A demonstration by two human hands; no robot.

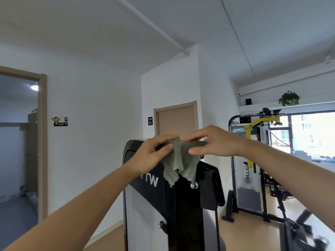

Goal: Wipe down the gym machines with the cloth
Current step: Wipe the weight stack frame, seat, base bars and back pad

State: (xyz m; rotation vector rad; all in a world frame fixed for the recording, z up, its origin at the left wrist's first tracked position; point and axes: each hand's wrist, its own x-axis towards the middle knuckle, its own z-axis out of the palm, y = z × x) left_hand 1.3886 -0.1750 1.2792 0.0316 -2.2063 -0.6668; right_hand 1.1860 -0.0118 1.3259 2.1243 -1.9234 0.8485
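A crumpled grey-green cloth (181, 160) hangs in front of me, pinched along its top edge by both hands. My left hand (152, 154) grips its left part between thumb and fingers. My right hand (212, 142) grips its right part the same way. The cloth's loose corners dangle over the top of a black and white gym machine (145, 205) with white letters on its slanted black panel. The hands are held just above and in front of the machine's rounded top.
A second machine (250, 178) with a yellow arm stands at the right by a bright window. A brown door (176, 120) is behind the near machine, and an open doorway (20, 142) is at the left. The floor is light wood.
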